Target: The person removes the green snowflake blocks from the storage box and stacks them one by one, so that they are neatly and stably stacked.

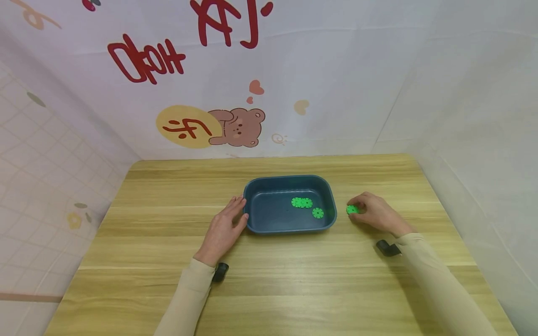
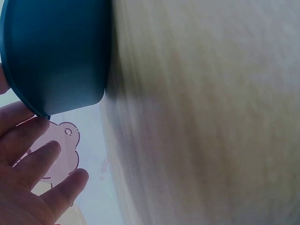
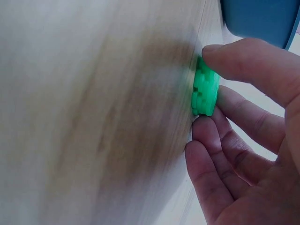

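A dark blue rectangular tray [image 1: 269,231] stands on the table, with several green notched plastic discs [image 1: 318,213] lying flat inside its right half. My left hand [image 1: 222,232] touches the tray's left end, fingers fairly straight and spread in the left wrist view. To the right of the tray, my right hand [image 1: 374,212] pinches a small stack of green notched discs [image 3: 205,89] between thumb and fingers. The stack is close to the tabletop; whether it touches the wood I cannot tell.
The wood-grain table [image 1: 286,284] carries the tray near its back half. A white printed cloth [image 1: 336,70] with a cartoon bear hangs behind it, with more cloth at both sides. Dark wrist devices [image 1: 387,248] sit under both forearms.
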### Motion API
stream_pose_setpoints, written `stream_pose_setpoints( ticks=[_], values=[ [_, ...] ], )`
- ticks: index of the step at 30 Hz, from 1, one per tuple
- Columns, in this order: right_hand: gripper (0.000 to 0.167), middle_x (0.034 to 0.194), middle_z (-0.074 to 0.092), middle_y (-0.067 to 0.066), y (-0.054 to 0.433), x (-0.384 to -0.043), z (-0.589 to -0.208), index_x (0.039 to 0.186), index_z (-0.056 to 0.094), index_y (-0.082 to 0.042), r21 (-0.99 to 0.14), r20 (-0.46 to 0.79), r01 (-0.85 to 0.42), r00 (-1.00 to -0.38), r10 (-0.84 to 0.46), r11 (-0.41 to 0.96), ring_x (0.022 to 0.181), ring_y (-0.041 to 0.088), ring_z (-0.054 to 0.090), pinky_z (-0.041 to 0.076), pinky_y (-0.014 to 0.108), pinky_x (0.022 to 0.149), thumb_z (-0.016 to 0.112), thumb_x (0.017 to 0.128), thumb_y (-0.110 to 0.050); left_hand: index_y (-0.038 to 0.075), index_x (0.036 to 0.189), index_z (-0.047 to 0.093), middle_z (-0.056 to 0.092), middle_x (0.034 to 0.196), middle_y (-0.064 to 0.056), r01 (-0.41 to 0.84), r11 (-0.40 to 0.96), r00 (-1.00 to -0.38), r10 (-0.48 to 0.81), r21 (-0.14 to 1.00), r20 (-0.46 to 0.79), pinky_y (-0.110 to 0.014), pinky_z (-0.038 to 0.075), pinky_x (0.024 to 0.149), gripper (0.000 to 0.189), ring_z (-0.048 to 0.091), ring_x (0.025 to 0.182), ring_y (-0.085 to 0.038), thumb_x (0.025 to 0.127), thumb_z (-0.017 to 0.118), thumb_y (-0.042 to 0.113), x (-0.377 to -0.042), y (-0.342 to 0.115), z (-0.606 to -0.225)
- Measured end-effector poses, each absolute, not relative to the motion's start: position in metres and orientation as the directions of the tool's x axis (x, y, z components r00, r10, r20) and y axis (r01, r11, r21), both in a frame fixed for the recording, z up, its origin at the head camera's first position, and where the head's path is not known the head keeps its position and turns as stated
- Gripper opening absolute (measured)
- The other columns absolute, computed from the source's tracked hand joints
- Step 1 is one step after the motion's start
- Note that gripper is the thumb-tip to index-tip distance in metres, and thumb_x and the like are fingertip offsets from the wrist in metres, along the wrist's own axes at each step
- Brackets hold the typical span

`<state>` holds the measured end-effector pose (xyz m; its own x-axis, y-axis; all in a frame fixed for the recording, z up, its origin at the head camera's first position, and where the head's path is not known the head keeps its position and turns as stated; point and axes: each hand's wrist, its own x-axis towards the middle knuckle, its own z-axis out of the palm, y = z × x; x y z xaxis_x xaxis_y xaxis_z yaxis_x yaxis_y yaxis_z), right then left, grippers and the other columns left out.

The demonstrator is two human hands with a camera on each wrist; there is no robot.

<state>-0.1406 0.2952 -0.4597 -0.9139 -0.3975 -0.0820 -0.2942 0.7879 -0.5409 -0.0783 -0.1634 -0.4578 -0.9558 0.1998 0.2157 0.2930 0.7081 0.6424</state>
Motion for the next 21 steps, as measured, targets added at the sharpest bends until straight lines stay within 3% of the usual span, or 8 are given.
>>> stream_pose_setpoints(
  ticks=[16, 21],
  values=[
    [0.038, 0.116, 0.066, 0.012, 0.2934, -0.1401, -0.4601, 0.122, 0.072, -0.004, -0.561, -0.091, -0.267, -0.921, -0.378, 0.784, 0.100, 0.027, 0.061, 0.052, 0.046, 0.088, 0.082, 0.091, -0.021, 0.002, 0.148, 0.057, 0.050, 0.156, -0.011, 0.291, 0.708, -0.956, 0.195, 0.644, 0.217, -0.052, 0.037, 0.118, 0.049, 0.040, 0.149, -0.031, 0.104, 0.065, 0.023, -0.0785, -0.1641, -0.4587],
    [0.039, 0.121, 0.067, 0.016, 0.2929, -0.1367, -0.4537, 0.125, 0.070, -0.002, -0.570, -0.057, -0.265, -0.931, -0.360, 0.778, 0.105, 0.033, 0.063, 0.053, 0.053, 0.092, 0.079, 0.093, -0.021, 0.003, 0.148, 0.057, 0.050, 0.155, -0.012, 0.296, 0.710, -0.955, 0.198, 0.640, 0.222, -0.052, 0.037, 0.118, 0.049, 0.040, 0.149, -0.030, 0.104, 0.064, 0.024, -0.0790, -0.1640, -0.4584]
  ],
)
